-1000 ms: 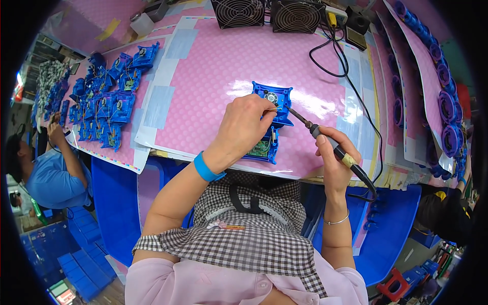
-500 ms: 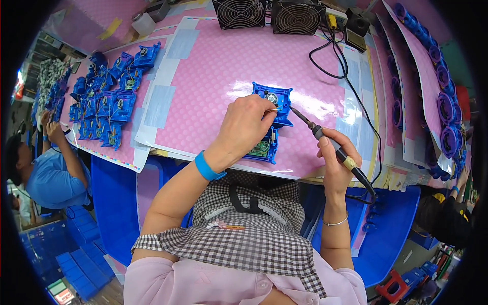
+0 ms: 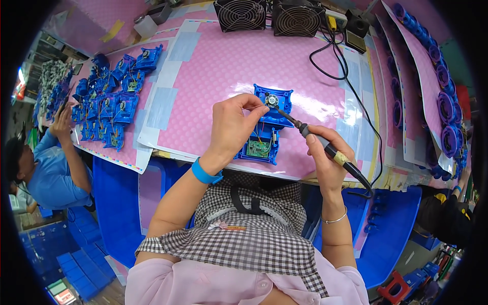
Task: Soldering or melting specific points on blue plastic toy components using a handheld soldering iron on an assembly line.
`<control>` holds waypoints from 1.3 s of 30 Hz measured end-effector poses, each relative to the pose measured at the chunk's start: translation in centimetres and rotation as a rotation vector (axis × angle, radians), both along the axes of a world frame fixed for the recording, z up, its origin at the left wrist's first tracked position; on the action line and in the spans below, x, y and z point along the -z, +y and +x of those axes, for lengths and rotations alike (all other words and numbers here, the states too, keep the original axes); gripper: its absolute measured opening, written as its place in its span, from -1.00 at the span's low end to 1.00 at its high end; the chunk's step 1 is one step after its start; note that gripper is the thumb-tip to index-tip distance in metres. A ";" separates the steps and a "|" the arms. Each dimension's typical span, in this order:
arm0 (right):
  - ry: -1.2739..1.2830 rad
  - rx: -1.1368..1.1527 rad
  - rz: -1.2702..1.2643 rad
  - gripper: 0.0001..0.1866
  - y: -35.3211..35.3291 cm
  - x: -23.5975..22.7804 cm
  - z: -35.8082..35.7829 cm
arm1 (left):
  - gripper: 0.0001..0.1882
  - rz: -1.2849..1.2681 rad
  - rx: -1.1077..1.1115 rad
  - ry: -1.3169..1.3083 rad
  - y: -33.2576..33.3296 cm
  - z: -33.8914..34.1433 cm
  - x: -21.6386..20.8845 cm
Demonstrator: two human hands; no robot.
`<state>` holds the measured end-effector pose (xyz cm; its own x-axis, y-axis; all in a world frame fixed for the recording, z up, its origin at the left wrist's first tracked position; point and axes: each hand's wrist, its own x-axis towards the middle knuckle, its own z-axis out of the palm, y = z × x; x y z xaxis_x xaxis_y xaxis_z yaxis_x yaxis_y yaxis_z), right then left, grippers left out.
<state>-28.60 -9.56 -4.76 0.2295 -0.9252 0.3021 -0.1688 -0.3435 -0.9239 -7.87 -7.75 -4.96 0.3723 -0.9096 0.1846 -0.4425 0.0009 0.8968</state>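
My right hand point(image 3: 330, 155) grips a soldering iron point(image 3: 329, 148) with a dark handle and a yellow band. Its tip reaches the edge of a small round silver speaker point(image 3: 272, 100), which is set in a blue plastic housing point(image 3: 279, 119). My left hand point(image 3: 231, 124) is closed in a pinch just left of the speaker, on a thin wire point(image 3: 249, 107); most of the wire is hidden by the fingers. Closer to me lies a second blue housing half with a green circuit board point(image 3: 257, 148) in it. Thin coloured wires run between the two halves.
Two black fans point(image 3: 296, 19) stand at the back, near the iron's black cable point(image 3: 347, 68). Several similar blue housings point(image 3: 109, 107) lie on the left. Racks with blue rings point(image 3: 450, 140) stand at right. Blue bins point(image 3: 114, 198) sit below the table edge. A co-worker point(image 3: 58, 170) works at far left.
My left hand has moved left, uncovering the speaker and circuit board. The soldering iron has moved left, bringing its tip from the housing's right edge to the speaker.
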 end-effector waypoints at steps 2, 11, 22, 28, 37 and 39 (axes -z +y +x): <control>0.006 -0.007 0.006 -0.81 0.0 0.0 0.1 | -0.88 -0.020 0.022 -0.100 0.1 0.2 0.1; -0.036 -0.011 0.029 -0.81 -0.3 0.8 0.8 | -0.88 -0.009 0.056 -0.265 0.1 0.2 0.3; -0.014 -0.022 -0.029 -0.82 0.0 0.0 0.6 | -0.88 0.014 0.051 -0.279 0.1 0.1 0.0; -0.097 0.139 0.053 -0.79 0.6 0.0 -0.8 | -0.88 -0.027 0.064 -0.252 0.0 0.2 0.5; -0.268 0.168 -0.130 -0.67 1.0 0.7 -1.7 | -0.87 -0.063 0.094 -0.217 0.1 0.7 0.4; -0.284 0.091 -0.119 -0.67 1.0 0.6 -1.8 | -0.87 -0.054 0.082 -0.206 0.2 0.8 0.4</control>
<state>-30.41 -8.60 -5.40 0.0382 -0.8925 0.4495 0.0547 -0.4473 -0.8927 -7.05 -7.58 -5.37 0.2467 -0.9220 0.2985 -0.6127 0.0902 0.7851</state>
